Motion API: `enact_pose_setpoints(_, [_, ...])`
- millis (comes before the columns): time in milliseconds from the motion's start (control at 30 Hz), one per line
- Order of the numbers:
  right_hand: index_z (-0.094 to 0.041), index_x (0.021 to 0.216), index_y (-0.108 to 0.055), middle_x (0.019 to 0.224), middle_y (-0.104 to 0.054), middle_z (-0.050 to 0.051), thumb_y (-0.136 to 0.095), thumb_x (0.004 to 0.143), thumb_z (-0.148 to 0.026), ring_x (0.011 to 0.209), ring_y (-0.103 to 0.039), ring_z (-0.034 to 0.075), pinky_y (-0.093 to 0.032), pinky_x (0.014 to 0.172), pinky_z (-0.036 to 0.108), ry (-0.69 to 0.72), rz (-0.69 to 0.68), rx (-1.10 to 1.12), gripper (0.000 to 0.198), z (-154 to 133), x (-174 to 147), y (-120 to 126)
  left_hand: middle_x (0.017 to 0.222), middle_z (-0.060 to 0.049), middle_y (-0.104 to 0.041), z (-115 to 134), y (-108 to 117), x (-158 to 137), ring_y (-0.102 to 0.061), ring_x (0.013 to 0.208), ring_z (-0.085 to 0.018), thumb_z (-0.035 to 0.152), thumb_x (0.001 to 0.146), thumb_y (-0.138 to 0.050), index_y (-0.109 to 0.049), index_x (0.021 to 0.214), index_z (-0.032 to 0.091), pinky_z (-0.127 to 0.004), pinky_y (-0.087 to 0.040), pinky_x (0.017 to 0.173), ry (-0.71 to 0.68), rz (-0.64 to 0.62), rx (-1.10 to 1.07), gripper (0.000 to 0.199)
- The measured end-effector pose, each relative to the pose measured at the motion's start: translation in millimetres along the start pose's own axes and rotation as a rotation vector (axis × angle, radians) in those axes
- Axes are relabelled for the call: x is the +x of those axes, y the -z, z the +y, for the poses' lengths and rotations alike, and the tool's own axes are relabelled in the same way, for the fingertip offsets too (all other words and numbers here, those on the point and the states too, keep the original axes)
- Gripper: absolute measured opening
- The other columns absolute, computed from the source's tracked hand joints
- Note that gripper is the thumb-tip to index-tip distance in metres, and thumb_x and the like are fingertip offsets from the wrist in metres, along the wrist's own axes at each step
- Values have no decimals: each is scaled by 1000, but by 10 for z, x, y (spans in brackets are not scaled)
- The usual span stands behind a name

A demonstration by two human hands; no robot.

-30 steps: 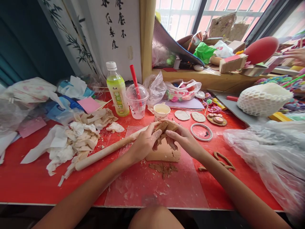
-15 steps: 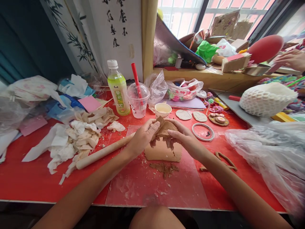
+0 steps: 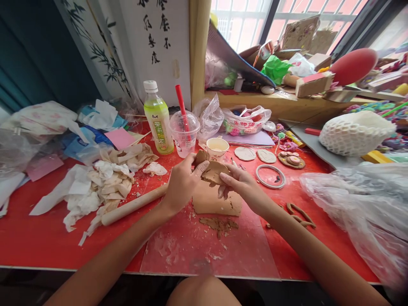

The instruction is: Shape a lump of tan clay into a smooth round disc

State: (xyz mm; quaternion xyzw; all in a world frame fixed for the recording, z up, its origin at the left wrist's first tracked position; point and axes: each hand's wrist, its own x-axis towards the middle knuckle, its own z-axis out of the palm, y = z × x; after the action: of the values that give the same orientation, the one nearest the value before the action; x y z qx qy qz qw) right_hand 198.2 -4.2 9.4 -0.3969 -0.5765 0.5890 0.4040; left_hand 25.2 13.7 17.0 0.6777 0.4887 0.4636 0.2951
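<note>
Between my two hands is a brown lump of clay (image 3: 214, 172), held up above the work sheet. My left hand (image 3: 183, 180) is closed round its left end, where a rounded bit sticks up past the thumb. With thumb and fingers, my right hand (image 3: 237, 180) pinches the right edge; clay smears its fingertips. Below lies a flat rectangular clay slab (image 3: 216, 202), partly hidden by the hands. Clay scraps (image 3: 219, 225) sit just in front of the slab on a clear plastic sheet (image 3: 178, 250). A rolling pin (image 3: 134, 206) rests left of my left hand.
Behind my hands stand a paper cup (image 3: 217, 146), a plastic cup with a red straw (image 3: 185, 131) and a drink bottle (image 3: 157, 119). Crumpled tissues (image 3: 111, 178) lie left. At right are a ring (image 3: 270, 176), clay strips (image 3: 299, 214) and a plastic bag (image 3: 357, 212).
The clay has tilted and shifted slightly left in my hands, with the left hand lower and further left. At the right edge, another person's hand has gone from view.
</note>
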Motion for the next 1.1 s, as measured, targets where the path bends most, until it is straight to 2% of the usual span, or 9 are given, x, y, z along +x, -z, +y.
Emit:
enact_pose_setpoints(133, [-14, 95, -55, 79, -58, 1, -54, 86, -33, 62, -59, 7, -47, 57, 20, -3, -16, 81, 21, 8, 9, 6, 91, -2, -65, 44, 67, 47, -59, 83, -15, 38, 80, -61, -60, 91, 19, -26, -49, 74, 91, 76, -315, 21])
enact_pose_setpoints(300, [-15, 99, -56, 88, -61, 4, -57, 85, -32, 68, -59, 8, -48, 60, 20, -22, -40, 213, 22, 20, 6, 14, 76, 2, -58, 139, 180, 90, -51, 66, -9, 37, 77, -66, -59, 81, 20, -24, -52, 63, 271, 117, -634, 19])
enact_pose_setpoints(433, [-15, 106, -57, 90, -63, 6, -58, 84, -30, 72, -62, 9, -50, 62, 20, -28, -105, 281, 26, 12, -2, 27, 70, 3, -56, 111, 224, 127, -51, 62, -7, 35, 75, -68, -60, 78, 18, -22, -52, 64, 273, 136, -725, 19])
enact_pose_setpoints(567, [-16, 113, -54, 93, -64, 7, -60, 82, -31, 78, -65, 14, -55, 65, 27, -64, -211, 329, 35, 9, -27, 12, 69, 3, -57, 68, 235, 157, -55, 63, -7, 32, 75, -69, -60, 80, 16, -21, -51, 68, 229, 49, -845, 19])
enact_pose_setpoints(700, [-21, 127, -48, 93, -65, 7, -60, 81, -45, 77, -67, 18, -57, 62, 33, -143, -344, 277, 53, 37, -62, -46, 68, 3, -59, 61, 190, 124, -56, 58, -6, 31, 74, -70, -59, 83, 15, -19, -49, 60, 256, -87, -851, 22])
enact_pose_setpoints(767, [-22, 126, -51, 95, -65, 6, -58, 81, -50, 78, -66, 15, -57, 64, 29, -148, -296, 202, 54, 61, -71, -72, 69, 2, -60, 62, 159, 99, -56, 56, -6, 31, 74, -70, -59, 84, 14, -18, -49, 57, 230, -132, -825, 22])
enact_pose_setpoints(867, [-20, 111, -62, 102, -65, 7, -54, 84, -52, 84, -64, 14, -55, 70, 27, -99, -167, 164, 42, 82, -63, -94, 71, 2, -62, 77, 154, 87, -60, 59, -8, 30, 75, -69, -59, 84, 14, -19, -50, 57, 216, -154, -813, 20])
enact_pose_setpoints(967, [-18, 107, -62, 100, -65, 9, -53, 84, -50, 81, -65, 17, -56, 72, 34, -96, -138, 272, 40, 74, -40, -99, 71, 1, -63, 97, 217, 120, -64, 65, -11, 28, 76, -68, -58, 83, 15, -21, -52, 61, 173, -75, -845, 18])
enact_pose_setpoints(1100, [-17, 111, -58, 97, -67, 10, -54, 84, -49, 72, -67, 16, -57, 65, 32, -114, -102, 354, 42, 55, -12, -91, 67, 3, -62, 74, 314, 202, -63, 63, -8, 27, 76, -67, -58, 82, 16, -17, -51, 60, 128, 59, -902, 16])
